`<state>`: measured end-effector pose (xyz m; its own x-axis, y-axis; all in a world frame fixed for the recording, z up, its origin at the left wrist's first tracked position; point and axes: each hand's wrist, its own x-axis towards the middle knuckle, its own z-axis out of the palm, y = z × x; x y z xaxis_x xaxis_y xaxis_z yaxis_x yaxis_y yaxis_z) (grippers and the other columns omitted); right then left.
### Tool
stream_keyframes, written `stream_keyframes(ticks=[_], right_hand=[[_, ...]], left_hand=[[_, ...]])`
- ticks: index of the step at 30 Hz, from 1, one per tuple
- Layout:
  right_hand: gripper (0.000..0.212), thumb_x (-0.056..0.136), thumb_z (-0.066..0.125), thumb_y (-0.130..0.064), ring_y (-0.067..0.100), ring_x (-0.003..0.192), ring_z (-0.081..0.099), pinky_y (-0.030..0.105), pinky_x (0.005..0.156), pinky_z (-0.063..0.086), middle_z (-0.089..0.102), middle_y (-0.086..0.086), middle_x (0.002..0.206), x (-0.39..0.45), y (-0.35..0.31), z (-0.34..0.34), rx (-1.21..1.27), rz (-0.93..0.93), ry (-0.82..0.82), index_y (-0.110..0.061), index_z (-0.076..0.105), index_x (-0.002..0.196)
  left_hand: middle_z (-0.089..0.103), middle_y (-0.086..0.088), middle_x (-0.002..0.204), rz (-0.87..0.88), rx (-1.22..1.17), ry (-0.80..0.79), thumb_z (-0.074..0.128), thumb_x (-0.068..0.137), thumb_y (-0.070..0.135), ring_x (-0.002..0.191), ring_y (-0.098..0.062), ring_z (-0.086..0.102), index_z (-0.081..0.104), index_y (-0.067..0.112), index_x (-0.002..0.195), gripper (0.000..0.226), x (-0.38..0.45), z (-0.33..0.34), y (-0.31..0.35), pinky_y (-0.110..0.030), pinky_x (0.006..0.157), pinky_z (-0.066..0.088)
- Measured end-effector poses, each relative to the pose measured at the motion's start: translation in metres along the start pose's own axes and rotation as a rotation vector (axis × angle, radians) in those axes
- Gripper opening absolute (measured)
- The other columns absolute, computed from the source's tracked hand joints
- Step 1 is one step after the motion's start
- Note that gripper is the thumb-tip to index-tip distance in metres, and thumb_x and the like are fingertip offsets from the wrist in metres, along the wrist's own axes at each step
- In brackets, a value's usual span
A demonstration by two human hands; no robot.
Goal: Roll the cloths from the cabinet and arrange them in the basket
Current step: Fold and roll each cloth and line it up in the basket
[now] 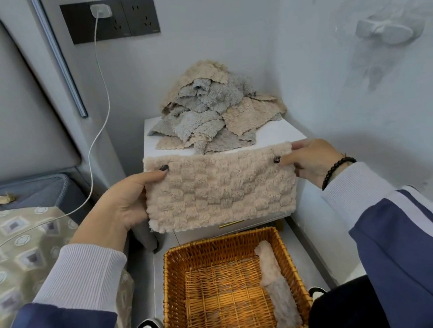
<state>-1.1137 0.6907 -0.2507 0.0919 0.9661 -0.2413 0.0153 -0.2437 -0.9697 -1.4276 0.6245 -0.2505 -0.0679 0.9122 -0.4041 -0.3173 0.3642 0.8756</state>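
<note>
Soft even indoor light, faint shadows, wide-angle bending at edges, slightly soft focus

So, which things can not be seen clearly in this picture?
- Cabinet front, head view: mostly covered by the held beige cloth.
- Pile of cloths: the count is unclear, they overlap.
- Basket: near edge cut off by the frame's bottom.
- Left hand and right hand: fingers hidden behind the cloth.

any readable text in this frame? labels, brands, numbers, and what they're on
None readable.
Wall socket panel: tiny marks at the lower corners of its plates, too small to read.
Charger plug: no visible print.
Held beige cloth, cloth pile, wicker basket, cabinet: no text visible.
</note>
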Motion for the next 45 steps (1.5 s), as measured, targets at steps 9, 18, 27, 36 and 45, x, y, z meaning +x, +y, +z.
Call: stream_keyframes(ticks=[9,18,27,36,45], right_hand=[[0.02,0.086,0.06,0.0,0.032,0.094,0.065,0.043,0.083,0.054,0.064,0.02,0.108,-0.005,-0.003,0.004,-0.043,0.053,-0.133,-0.001,0.057,0.106],[0.014,0.087,0.067,-0.023,0.018,0.081,0.062,0.03,0.074,0.051,0.066,0.004,0.094,0.006,0.014,0.008,-0.365,-0.253,0.154,-0.013,0.063,0.097],[0.016,0.09,0.061,-0.032,0.006,0.056,0.048,0.012,0.041,0.031,0.055,-0.007,0.073,-0.02,0.016,0.035,-0.509,-0.57,0.28,-0.021,0.05,0.096],[0.017,0.087,0.064,-0.019,-0.014,0.071,0.054,0.001,0.053,0.038,0.055,-0.017,0.081,-0.061,0.027,0.073,-0.438,-0.637,0.032,-0.026,0.052,0.098],[0.041,0.081,0.072,-0.027,-0.006,0.065,0.056,0.007,0.059,0.042,0.06,-0.017,0.102,-0.07,0.032,0.08,-0.386,-0.566,-0.198,-0.034,0.051,0.116]], left_hand=[[0.077,-0.009,0.085,0.306,0.193,0.126,0.055,0.095,0.005,0.075,-0.022,0.075,0.069,0.006,0.099,0.014,0.003,0.013,-0.006,-0.029,0.055,0.058],[0.076,-0.012,0.077,0.244,0.205,0.245,0.062,0.093,0.012,0.063,-0.024,0.073,0.07,0.005,0.09,0.012,0.008,0.014,-0.01,-0.034,0.053,0.059],[0.077,-0.01,0.09,0.269,0.226,0.157,0.055,0.099,0.027,0.084,-0.028,0.075,0.071,0.01,0.099,0.023,0.004,0.039,-0.023,-0.046,0.083,0.058],[0.077,-0.001,0.089,0.272,0.318,0.02,0.043,0.104,0.026,0.086,-0.018,0.074,0.068,0.016,0.1,0.027,0.002,0.07,-0.046,-0.033,0.076,0.057],[0.077,-0.005,0.098,0.261,0.306,-0.059,0.035,0.106,0.027,0.089,-0.017,0.074,0.07,0.014,0.109,0.037,0.0,0.073,-0.049,-0.03,0.072,0.057]])
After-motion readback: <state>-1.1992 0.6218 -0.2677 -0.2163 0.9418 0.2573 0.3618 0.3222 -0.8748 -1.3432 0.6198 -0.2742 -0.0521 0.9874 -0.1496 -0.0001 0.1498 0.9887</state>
